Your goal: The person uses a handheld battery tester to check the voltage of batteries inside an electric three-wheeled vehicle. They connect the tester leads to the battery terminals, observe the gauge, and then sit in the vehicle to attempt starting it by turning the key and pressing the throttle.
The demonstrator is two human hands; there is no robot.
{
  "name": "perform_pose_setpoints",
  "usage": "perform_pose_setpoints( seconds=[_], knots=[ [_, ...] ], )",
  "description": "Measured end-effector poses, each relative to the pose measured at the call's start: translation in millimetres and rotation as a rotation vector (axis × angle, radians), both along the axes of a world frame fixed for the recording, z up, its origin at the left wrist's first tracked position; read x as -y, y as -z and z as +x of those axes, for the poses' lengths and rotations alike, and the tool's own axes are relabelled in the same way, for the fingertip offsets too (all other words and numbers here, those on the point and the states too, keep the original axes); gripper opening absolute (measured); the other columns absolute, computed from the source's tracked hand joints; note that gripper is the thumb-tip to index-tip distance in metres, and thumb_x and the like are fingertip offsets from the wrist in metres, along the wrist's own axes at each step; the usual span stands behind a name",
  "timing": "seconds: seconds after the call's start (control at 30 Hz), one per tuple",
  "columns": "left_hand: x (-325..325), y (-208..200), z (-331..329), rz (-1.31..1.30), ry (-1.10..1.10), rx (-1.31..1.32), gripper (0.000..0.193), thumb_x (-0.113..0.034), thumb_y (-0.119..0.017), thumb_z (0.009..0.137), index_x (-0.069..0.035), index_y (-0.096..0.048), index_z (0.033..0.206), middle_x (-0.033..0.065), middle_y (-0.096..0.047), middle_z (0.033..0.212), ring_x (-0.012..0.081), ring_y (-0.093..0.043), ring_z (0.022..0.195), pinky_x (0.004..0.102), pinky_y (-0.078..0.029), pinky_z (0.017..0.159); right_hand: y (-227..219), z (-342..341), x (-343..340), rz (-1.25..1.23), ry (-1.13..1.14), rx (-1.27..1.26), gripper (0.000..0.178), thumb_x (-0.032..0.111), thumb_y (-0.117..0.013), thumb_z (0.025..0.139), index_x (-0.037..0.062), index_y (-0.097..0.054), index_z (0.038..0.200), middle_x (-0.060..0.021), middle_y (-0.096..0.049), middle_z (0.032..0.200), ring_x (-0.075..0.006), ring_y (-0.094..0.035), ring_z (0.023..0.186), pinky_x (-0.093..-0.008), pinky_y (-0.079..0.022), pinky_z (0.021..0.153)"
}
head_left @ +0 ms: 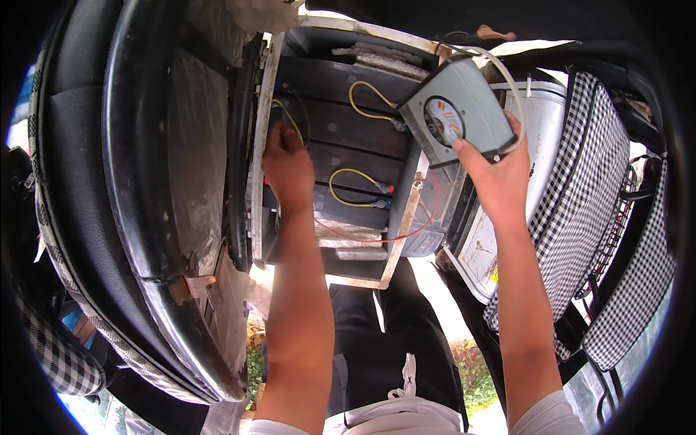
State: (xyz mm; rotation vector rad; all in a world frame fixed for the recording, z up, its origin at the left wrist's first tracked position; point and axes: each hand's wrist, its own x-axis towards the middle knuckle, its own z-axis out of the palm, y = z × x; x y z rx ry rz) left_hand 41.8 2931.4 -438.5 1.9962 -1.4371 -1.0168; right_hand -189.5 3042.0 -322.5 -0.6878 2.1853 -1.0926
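My right hand point(504, 170) grips a grey box-shaped battery tester point(478, 98), thumb by its round dial point(444, 119) with coloured bands. A thick pale cable point(513, 80) loops off the tester's top and right side. My left hand point(288, 167) reaches to the left ends of the black batteries point(348, 127), which lie in rows in a metal-framed bay. Its fingers are closed by a yellow cable point(290, 116); what they pinch is hidden. More yellow cables point(348, 171) join terminals on the batteries' right side, one with a red cap point(385, 188).
A worn pale metal frame point(409, 225) borders the bay. A thin red wire point(428, 225) curves across its lower right. On the left stands a black padded seat point(90, 145); on the right, a checkered seat cushion point(573, 174) beside a white metal panel point(538, 130).
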Motion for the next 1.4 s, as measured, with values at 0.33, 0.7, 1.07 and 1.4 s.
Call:
perform_pose_setpoints(
  seconds=[0.33, 0.7, 1.07, 1.4],
  knots=[
    [10, 15, 7, -0.044, -0.016, 0.049, 0.038, -0.029, -0.05, 0.1, -0.004, -0.066, 0.124, 0.0238, -0.072, 0.104, 0.0402, -0.069, 0.1, 0.0424, -0.053, 0.085, 6, 8, 15, 0.056, -0.098, -0.083, 0.072, 0.01, -0.08, 0.076, -0.0064, -0.042, 0.135, -0.0219, -0.06, 0.123, -0.0244, -0.065, 0.107, -0.0339, -0.055, 0.091],
    [12, 1, -6, -0.098, 0.045, 0.166, 0.027, -0.023, -0.047, 0.099, -0.004, -0.065, 0.102, 0.0252, -0.069, 0.092, 0.0472, -0.065, 0.088, 0.0496, -0.05, 0.075, 2, 5, 27, 0.147, -0.188, -0.207, 0.077, 0.019, -0.081, 0.074, -0.0103, -0.041, 0.133, -0.0271, -0.064, 0.117, -0.0316, -0.068, 0.104, -0.0371, -0.057, 0.086],
    [12, 12, -5, -0.16, 0.072, 0.142, 0.023, -0.02, -0.047, 0.099, -0.004, -0.063, 0.098, 0.0266, -0.068, 0.091, 0.0477, -0.064, 0.087, 0.051, -0.049, 0.072, 7, 6, 23, 0.081, -0.154, -0.187, 0.075, 0.017, -0.081, 0.075, -0.0107, -0.041, 0.132, -0.0272, -0.065, 0.114, -0.0317, -0.07, 0.101, -0.0368, -0.057, 0.085],
    [21, 10, -3, -0.101, 0.146, 0.229, 0.023, -0.02, -0.048, 0.098, -0.005, -0.065, 0.096, 0.0253, -0.069, 0.09, 0.047, -0.065, 0.088, 0.0519, -0.051, 0.073, 9, 5, 21, 0.076, -0.157, -0.185, 0.074, 0.017, -0.081, 0.075, -0.0112, -0.042, 0.132, -0.0275, -0.065, 0.114, -0.0319, -0.07, 0.1, -0.0369, -0.057, 0.085]
  ],
)
